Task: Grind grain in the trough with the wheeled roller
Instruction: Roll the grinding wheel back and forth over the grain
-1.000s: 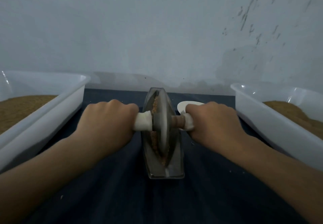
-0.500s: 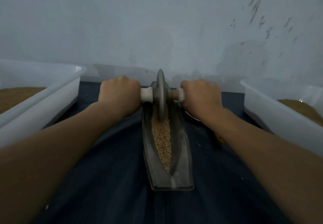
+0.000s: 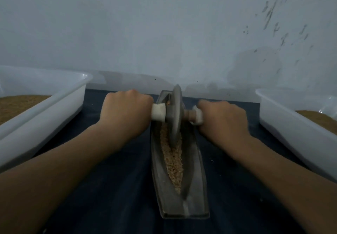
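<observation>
The long metal trough [image 3: 195, 188] lay on a dark blue cloth [image 3: 113, 188], right in the middle. Its far end pointed at the wall [image 3: 145, 33]. Its near end pointed back at the person.

The wheeled roller [image 3: 176, 117] stood up straight in the trough, close to the far end. The bottom edge of the wheel sat down in the groove, in the grain [image 3: 173, 160]. The pale grain lay in a thin line along the groove, from the wheel to near the close end. A little more showed just past the wheel.

The left hand [image 3: 125, 113] was curled tight round the white handle [image 3: 158, 114] on the left side of the wheel. The right hand [image 3: 222, 118] was curled tight round the other white handle [image 3: 197, 118] on the right side. Both fists had their backs up. Both arms reached forward, one on each side of the trough.

A white plastic tub [image 3: 54, 109] sat on the left, well apart from the trough. Another white tub [image 3: 291, 128] sat on the right. Each one had brown stuff in it, too blurry to tell what it was. A few pale bits lay on the cloth.
</observation>
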`<state>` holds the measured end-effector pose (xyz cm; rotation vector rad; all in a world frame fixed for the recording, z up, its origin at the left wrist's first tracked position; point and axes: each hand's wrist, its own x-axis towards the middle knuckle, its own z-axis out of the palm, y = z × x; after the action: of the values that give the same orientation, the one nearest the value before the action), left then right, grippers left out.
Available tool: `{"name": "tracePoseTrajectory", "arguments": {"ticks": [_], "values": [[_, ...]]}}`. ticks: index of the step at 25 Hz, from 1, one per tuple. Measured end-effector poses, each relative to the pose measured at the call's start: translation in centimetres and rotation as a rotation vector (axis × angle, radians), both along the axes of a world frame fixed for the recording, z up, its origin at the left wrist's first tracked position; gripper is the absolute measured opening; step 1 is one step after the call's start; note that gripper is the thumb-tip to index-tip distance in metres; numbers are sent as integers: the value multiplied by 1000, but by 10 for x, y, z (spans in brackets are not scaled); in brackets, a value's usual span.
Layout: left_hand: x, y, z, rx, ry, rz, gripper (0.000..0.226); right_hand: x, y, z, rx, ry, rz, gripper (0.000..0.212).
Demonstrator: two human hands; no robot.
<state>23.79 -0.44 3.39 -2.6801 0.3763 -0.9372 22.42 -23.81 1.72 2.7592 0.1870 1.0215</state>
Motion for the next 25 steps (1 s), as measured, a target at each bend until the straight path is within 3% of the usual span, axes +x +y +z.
{"name": "tracePoseTrajectory", "arguments": {"ticks": [3, 6, 13, 16, 19, 22, 25], "values": [[30, -12, 8, -41, -40, 15, 6, 41, 7, 9, 126, 50, -52, 25], [18, -11, 12, -15, -45, 5, 6, 21, 5, 1, 96, 34, -25, 18], [-69, 23, 15, 52, -63, -178, 49, -90, -9, 10, -65, -45, 58, 33], [-43, 18, 0, 52, 57, -65, 34, -63, -6, 10, -76, -4, -1, 29], [15, 4, -7, -104, 84, -7, 8, 6, 10, 16, -76, 18, -32, 18], [42, -3, 1, -151, 73, 2, 15, 40, 17, 29, -47, 61, -59, 24], [17, -1, 3, -113, 53, -9, 10, 15, 13, 23, 8, 111, -22, 18]]}}
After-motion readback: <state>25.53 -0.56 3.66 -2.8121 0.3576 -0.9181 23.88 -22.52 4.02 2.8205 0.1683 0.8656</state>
